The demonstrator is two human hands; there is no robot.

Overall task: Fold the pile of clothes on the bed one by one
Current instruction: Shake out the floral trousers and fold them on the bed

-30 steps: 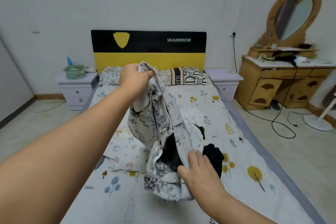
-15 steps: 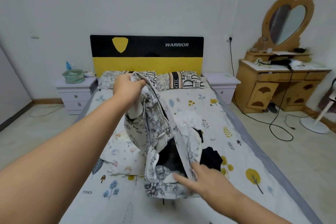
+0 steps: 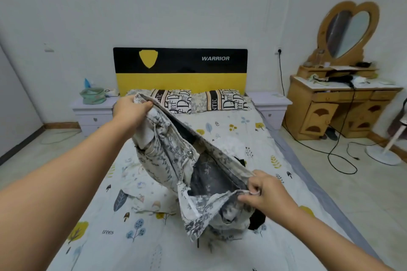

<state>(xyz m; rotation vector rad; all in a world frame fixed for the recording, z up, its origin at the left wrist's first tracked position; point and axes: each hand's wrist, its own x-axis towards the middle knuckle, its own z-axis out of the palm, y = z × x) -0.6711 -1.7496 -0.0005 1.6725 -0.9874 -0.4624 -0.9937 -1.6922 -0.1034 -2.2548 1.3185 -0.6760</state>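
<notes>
A white garment with a grey floral print (image 3: 167, 160) hangs stretched between my two hands above the bed (image 3: 231, 125). My left hand (image 3: 130, 110) grips its upper end, raised toward the pillows. My right hand (image 3: 264, 191) pinches the waistband edge lower down, near the front. The garment's opening gapes between them and shows a dark inside. Under it lie the rest of the pile: a pale patterned cloth (image 3: 141, 193) spread flat, a white piece (image 3: 233, 145), and a black piece (image 3: 256, 221) mostly hidden behind the garment.
Two lettered pillows (image 3: 224, 100) lean against the black-and-yellow headboard (image 3: 180, 72). Nightstands flank the bed; the left nightstand (image 3: 92, 112) carries a green basket. A wooden dressing table (image 3: 339, 103) with a heart mirror stands right, with a black cable (image 3: 339, 160) and a fan base on the floor.
My right hand went from lying flat on the garment to pinching its waistband and pulling right. My left hand lifted its end farther up and away, stretching the garment open.
</notes>
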